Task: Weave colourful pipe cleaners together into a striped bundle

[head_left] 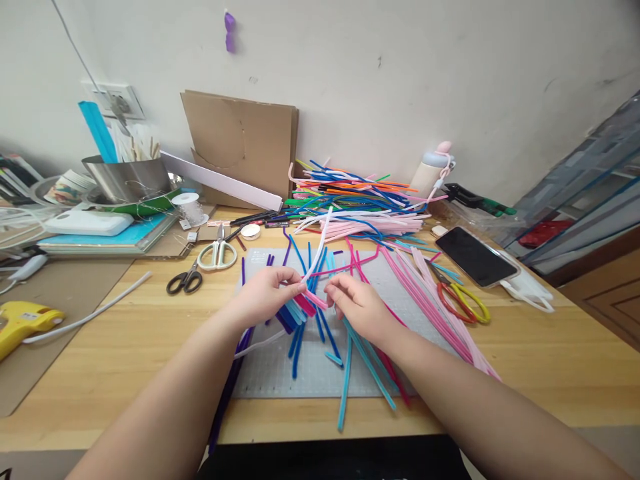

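Observation:
My left hand (277, 291) is closed on a row of short pipe cleaners in purple, blue and pink. A white pipe cleaner (324, 243) rises in a curve from between its thumb and forefinger. The pink pipe cleaner pieces (314, 301) stick out toward the right. Just beyond their ends, the fingers of my right hand (357, 305) are pinched together; what lies between them is too small to make out. Under both hands, blue pipe cleaners (299, 350), light-blue ones (347, 383) and dark-pink ones lie loose on a grey cutting mat (270, 383).
Behind the mat is a heap of coloured pipe cleaners (360, 193). Scissors with white handles (217, 255), black scissors (185, 280) and red-yellow scissors (464, 303) lie around it. A phone (477, 257) rests at right, a yellow glue gun (25, 323) at left. Cardboard (240, 143) leans on the wall.

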### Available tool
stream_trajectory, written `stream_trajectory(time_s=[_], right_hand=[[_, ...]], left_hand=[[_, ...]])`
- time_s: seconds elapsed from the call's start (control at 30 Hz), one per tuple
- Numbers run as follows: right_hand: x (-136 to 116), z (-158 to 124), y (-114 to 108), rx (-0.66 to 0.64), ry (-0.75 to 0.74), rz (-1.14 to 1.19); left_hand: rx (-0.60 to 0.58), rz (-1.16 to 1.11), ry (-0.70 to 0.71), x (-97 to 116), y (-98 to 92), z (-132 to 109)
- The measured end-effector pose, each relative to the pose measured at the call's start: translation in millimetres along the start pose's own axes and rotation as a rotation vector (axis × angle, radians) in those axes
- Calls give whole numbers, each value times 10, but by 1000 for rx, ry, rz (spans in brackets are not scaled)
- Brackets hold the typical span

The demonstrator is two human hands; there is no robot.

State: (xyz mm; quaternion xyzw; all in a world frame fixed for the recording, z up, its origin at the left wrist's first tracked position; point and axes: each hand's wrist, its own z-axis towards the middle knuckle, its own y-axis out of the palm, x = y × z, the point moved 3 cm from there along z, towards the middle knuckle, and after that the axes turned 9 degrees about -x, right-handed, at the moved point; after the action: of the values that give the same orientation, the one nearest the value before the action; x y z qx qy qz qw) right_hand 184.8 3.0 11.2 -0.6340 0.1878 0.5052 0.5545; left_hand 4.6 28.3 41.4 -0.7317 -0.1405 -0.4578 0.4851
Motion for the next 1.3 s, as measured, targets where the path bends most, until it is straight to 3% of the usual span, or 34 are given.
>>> stream_trajectory(time_s=[0.1,0.27,0.53,1.0,1.07,1.13,1.23,1.27,1.3], right_hand=[[-29,-3,29,-71,19,-61],[-108,-29,30,-97,-25,-209],[-74,-27,64,-90,63,-50],[44,-21,151,-92,140,205],[60,-12,159,-92,155,257],[72,0,163,-79,177,304],[79,18,164,-54,211,334],[80,21,165,-49,219,337],[80,23,167,-46,223,338]], left_hand=[[128,123,73,-15,-6,24],[226,130,107,-17,-12,28],[276,191,211,84,-21,9],[293,413,226,161,-7,-14],[376,441,248,188,-11,-34],[560,447,239,201,-58,-73],[813,372,89,148,-176,-135],[806,316,8,109,-205,-135],[728,244,-68,64,-214,-117]])
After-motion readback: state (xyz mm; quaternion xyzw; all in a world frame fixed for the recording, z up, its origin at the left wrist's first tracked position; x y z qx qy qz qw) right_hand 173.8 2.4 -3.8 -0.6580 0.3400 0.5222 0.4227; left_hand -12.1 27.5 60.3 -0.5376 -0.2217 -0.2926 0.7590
